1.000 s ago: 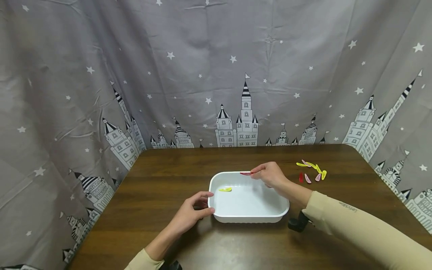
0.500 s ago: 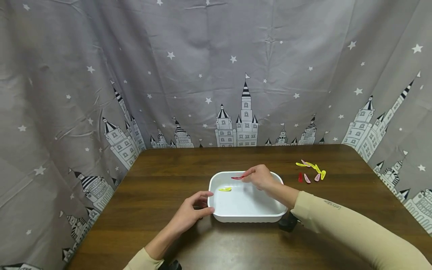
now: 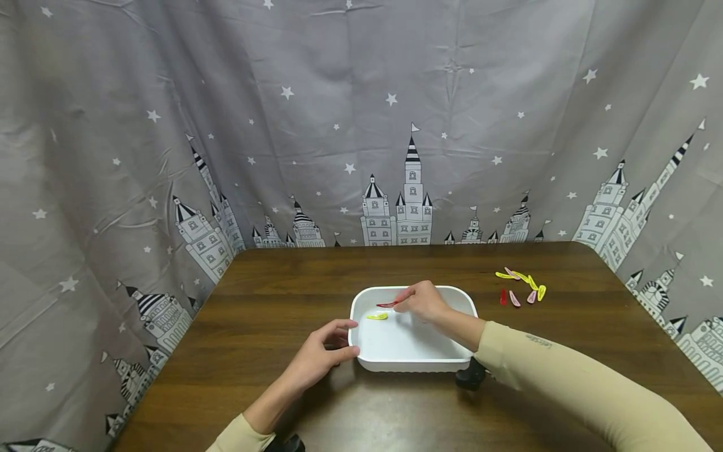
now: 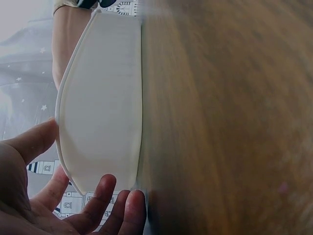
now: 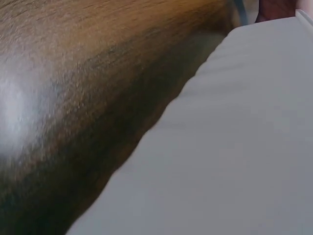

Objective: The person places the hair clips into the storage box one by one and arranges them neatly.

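Note:
In the head view, my right hand (image 3: 422, 301) pinches a red snap hair clip (image 3: 386, 305) between thumb and fingers, low inside the white tray (image 3: 417, 365). Just in front of the red clip lies a yellow hair clip (image 3: 377, 316) on the tray's floor. My left hand (image 3: 319, 356) rests at the tray's left end, fingers spread and loosely bent. Its thumb (image 4: 41, 139) touches the rim in the left wrist view, and the other fingers lie along the end wall. The right wrist view shows the tray's ribbed outer side, not the right hand's fingertips.
Several yellow and pink hair clips (image 3: 521, 277) lie in a loose group at the table's back right. A red clip (image 3: 503, 297) and a pink clip (image 3: 514, 299) sit beside them. A grey castle-print curtain (image 3: 316, 125) hangs behind the wooden table (image 3: 271, 295).
My right hand has moved left and down into the tray, carrying the red hair clip toward the yellow one. My left hand has stayed at the tray's left end.

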The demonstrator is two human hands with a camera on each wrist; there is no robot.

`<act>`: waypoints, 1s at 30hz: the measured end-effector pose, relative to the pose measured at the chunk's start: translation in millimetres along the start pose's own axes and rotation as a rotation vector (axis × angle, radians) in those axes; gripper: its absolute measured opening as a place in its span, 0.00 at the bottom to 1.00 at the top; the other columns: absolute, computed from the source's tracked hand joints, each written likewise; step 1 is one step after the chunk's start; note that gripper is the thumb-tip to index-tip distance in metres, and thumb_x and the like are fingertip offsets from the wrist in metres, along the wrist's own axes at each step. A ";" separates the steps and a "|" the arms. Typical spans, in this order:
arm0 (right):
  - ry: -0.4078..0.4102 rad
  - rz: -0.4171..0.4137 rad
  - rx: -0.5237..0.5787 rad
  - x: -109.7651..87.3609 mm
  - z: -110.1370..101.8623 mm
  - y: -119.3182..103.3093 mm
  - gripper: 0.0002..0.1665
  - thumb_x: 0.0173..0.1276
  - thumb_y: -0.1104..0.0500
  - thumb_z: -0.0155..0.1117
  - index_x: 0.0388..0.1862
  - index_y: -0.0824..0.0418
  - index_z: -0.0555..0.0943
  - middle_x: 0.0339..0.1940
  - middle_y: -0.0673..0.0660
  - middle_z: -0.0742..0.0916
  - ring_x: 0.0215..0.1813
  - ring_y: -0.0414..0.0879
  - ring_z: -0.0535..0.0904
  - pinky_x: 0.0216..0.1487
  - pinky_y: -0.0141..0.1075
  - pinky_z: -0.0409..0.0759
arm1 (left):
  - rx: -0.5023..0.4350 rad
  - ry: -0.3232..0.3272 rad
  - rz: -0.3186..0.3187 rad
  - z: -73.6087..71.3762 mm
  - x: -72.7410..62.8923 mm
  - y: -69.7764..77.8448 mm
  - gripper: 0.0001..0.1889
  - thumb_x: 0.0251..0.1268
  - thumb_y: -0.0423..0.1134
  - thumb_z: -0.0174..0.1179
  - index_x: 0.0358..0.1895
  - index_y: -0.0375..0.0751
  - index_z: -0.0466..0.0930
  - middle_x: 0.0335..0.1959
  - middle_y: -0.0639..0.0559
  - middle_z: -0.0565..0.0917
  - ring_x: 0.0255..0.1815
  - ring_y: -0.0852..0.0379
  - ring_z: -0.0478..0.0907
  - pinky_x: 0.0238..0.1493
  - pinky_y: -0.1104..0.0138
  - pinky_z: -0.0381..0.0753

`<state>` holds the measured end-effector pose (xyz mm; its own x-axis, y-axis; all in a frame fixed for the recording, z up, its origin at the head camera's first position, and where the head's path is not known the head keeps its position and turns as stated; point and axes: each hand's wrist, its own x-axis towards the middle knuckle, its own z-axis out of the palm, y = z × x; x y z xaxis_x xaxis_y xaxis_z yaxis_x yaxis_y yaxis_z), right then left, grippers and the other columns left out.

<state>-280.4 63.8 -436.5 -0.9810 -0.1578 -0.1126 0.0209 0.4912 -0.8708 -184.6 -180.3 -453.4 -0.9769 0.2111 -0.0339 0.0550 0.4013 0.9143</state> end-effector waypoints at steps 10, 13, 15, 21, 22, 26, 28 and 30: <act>-0.021 -0.049 -0.062 3.3 15.6 6.2 0.08 0.49 0.67 0.77 0.31 0.65 0.90 0.37 0.56 0.91 0.35 0.43 0.74 0.35 0.32 0.68 | -0.009 -0.012 0.014 -0.5 -0.5 -1.1 0.24 0.63 0.40 0.70 0.63 0.45 0.78 0.51 0.44 0.85 0.48 0.51 0.78 0.44 0.62 0.77; -0.029 -0.069 -0.073 3.1 19.7 7.7 0.07 0.48 0.68 0.78 0.30 0.65 0.90 0.34 0.56 0.90 0.32 0.42 0.74 0.32 0.31 0.68 | -0.007 -0.009 0.018 -0.6 -0.5 -1.5 0.24 0.63 0.40 0.70 0.63 0.45 0.78 0.51 0.44 0.85 0.48 0.51 0.78 0.45 0.62 0.77; -0.033 -0.068 -0.074 2.2 21.7 8.2 0.07 0.48 0.69 0.78 0.28 0.65 0.90 0.33 0.55 0.89 0.31 0.42 0.73 0.30 0.31 0.67 | -0.004 -0.009 0.022 -0.5 -0.1 -2.0 0.24 0.63 0.40 0.70 0.63 0.45 0.78 0.51 0.45 0.85 0.49 0.51 0.78 0.46 0.62 0.77; -0.058 -0.040 -0.079 -0.5 25.9 7.5 0.05 0.50 0.68 0.78 0.28 0.65 0.90 0.27 0.53 0.87 0.28 0.43 0.70 0.26 0.31 0.64 | -0.001 -0.008 0.030 -1.0 0.6 -4.0 0.24 0.63 0.40 0.70 0.63 0.45 0.78 0.51 0.44 0.85 0.49 0.51 0.79 0.46 0.62 0.77; -0.065 -0.045 -0.086 -0.7 26.5 7.9 0.05 0.50 0.68 0.78 0.28 0.64 0.90 0.27 0.53 0.87 0.28 0.43 0.70 0.26 0.31 0.64 | -0.003 -0.007 0.028 -1.1 0.6 -4.2 0.24 0.63 0.40 0.70 0.63 0.44 0.78 0.50 0.44 0.85 0.48 0.51 0.79 0.46 0.62 0.77; -0.076 -0.059 -0.114 -1.9 28.5 9.5 0.05 0.50 0.67 0.79 0.26 0.64 0.90 0.25 0.52 0.87 0.29 0.43 0.72 0.27 0.31 0.65 | 0.006 -0.006 0.033 -1.1 0.9 -4.5 0.24 0.63 0.39 0.70 0.63 0.44 0.78 0.50 0.44 0.85 0.48 0.51 0.79 0.45 0.62 0.78; -0.082 -0.055 -0.124 -2.3 29.4 10.5 0.05 0.49 0.66 0.79 0.26 0.63 0.90 0.25 0.51 0.87 0.29 0.42 0.73 0.29 0.31 0.66 | 0.011 -0.005 0.035 -0.9 0.8 -4.3 0.24 0.63 0.39 0.70 0.62 0.43 0.78 0.50 0.44 0.85 0.48 0.51 0.80 0.45 0.62 0.78; -0.083 -0.048 -0.128 -2.9 30.1 11.0 0.05 0.49 0.66 0.80 0.26 0.63 0.90 0.25 0.51 0.87 0.30 0.43 0.74 0.30 0.31 0.67 | 0.015 -0.004 0.036 -0.8 0.6 -4.1 0.24 0.63 0.39 0.70 0.62 0.43 0.78 0.50 0.44 0.85 0.48 0.52 0.80 0.46 0.61 0.78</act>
<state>-271.5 44.0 -460.2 -0.9608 -0.2517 -0.1162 -0.0558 0.5861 -0.8083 -185.5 -182.5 -456.8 -0.9735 0.2289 -0.0028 0.0929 0.4065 0.9089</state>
